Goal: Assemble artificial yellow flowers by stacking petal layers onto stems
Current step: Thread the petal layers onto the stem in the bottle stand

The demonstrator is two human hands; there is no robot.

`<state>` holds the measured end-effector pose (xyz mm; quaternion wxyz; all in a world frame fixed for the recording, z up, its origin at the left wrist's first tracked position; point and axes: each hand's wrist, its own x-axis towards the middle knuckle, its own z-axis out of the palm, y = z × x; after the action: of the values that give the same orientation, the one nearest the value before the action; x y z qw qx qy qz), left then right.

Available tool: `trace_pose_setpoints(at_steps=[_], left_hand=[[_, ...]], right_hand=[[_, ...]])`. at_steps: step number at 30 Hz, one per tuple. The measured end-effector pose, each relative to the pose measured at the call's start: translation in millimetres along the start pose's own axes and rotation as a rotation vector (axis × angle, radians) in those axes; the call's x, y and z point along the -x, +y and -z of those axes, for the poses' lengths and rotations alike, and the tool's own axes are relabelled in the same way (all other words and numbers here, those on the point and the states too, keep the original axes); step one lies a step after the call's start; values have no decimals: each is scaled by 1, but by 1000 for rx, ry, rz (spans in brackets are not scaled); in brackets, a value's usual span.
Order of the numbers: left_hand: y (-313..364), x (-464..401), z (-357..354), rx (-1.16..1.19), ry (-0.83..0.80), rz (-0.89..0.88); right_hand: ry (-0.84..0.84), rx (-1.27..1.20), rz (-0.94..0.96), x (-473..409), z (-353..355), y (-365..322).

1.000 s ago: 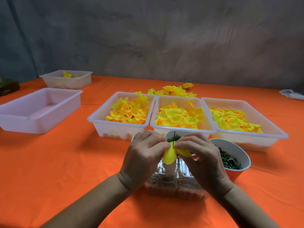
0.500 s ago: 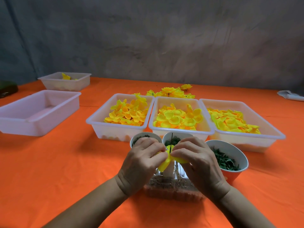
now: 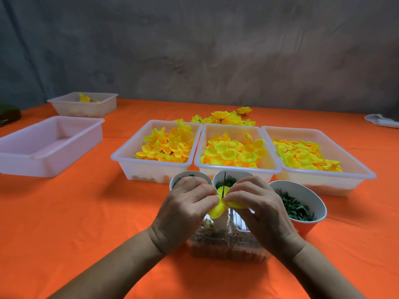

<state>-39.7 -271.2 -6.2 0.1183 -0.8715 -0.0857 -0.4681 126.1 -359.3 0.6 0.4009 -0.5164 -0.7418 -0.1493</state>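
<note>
One petal layer (image 3: 217, 210) has slid lower on the thin stem (image 3: 224, 180), pinched by left hand (image 3: 185, 209) at nine o'clock and right hand (image 3: 258, 209) at three; seating is nearly done. Petal trays (image 3: 195, 167) sit at twelve.

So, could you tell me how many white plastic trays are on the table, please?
5: three holding petals side by side behind the hands, left, middle, right; one without petals at left; one at far left back.
</note>
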Motion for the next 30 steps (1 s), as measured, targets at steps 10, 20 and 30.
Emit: trace_pose_setpoints(at_steps=[10, 20, 30], left_hand=[[-5, 3, 4, 44, -65, 5], [-4, -9, 11, 468, -41, 454], [0, -11, -4, 595, -68, 597]], right_hand=[[-37, 7, -34, 1, 8, 1], [-96, -226, -323, -2, 17, -5], [-118, -237, -449, -10, 11, -8]])
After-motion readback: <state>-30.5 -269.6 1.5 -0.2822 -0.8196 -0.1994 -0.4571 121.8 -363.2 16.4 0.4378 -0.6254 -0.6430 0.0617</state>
